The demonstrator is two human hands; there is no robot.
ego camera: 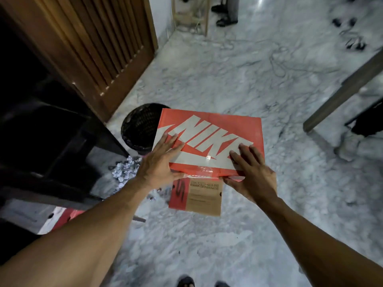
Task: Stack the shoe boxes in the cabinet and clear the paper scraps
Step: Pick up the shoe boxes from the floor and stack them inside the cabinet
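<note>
One orange, white-lettered shoe box [209, 137] in the pinching fingers [173, 142] of left hand [158, 164] and right hand [253, 175].

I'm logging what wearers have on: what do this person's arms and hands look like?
Both forearms are bare, no sleeves in view. The left hand and right hand wear no gloves; no watch, bracelet or ring shows.

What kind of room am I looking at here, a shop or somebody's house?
Probably a home hallway or storage corner: a grey-white marble floor, a brown slatted wooden cabinet door near a black mesh wastebasket, and a red cardboard shoe box held above the floor.
</note>
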